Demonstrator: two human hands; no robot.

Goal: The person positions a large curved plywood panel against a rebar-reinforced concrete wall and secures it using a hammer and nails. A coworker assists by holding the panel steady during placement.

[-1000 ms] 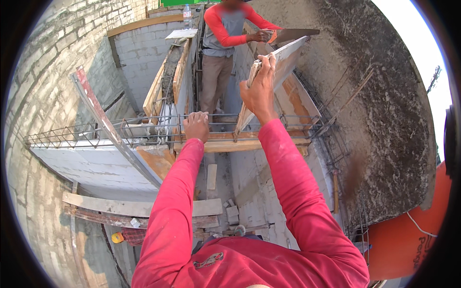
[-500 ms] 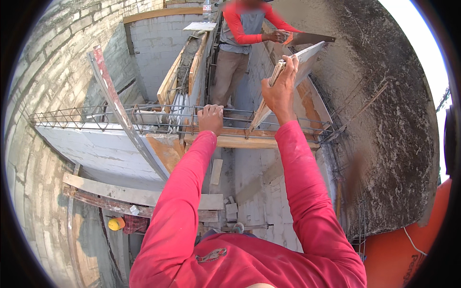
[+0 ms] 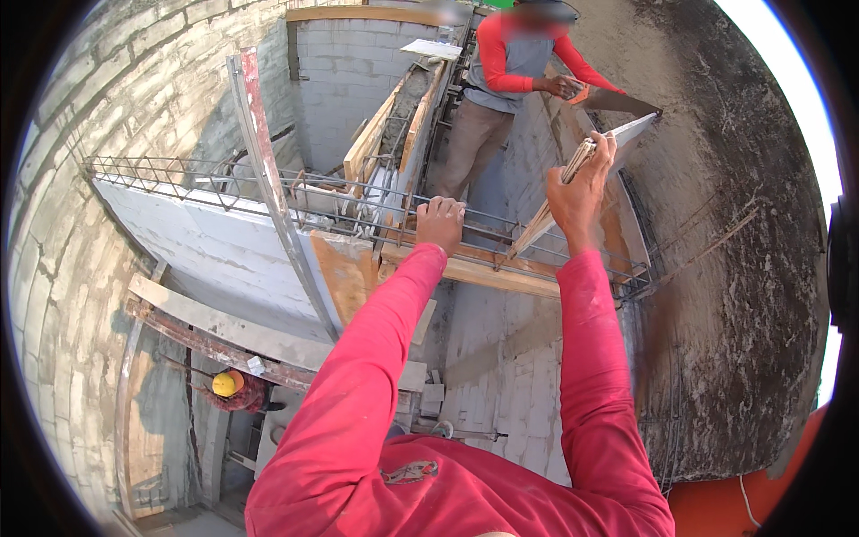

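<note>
The right hand point(image 3: 583, 183) has its grip closed on the near edge of the board point(image 3: 637, 130), which stands on edge by the rebar point(image 3: 490, 216). The left hand point(image 3: 440, 220) lies on the rebar; I cannot tell if its grip is closed. With only 1 hand steadying, the board might twist and the saw point(image 3: 617, 105) jump.

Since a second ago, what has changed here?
The view has swung left, so the scene sits farther right and tilts clockwise. The yellow-helmeted worker at lower left shows more fully; the orange object at lower right has mostly slid out. The saw seems drawn back slightly along the board. The left hand stays on the rebar cage, the right hand on the board's upper edge.
</note>
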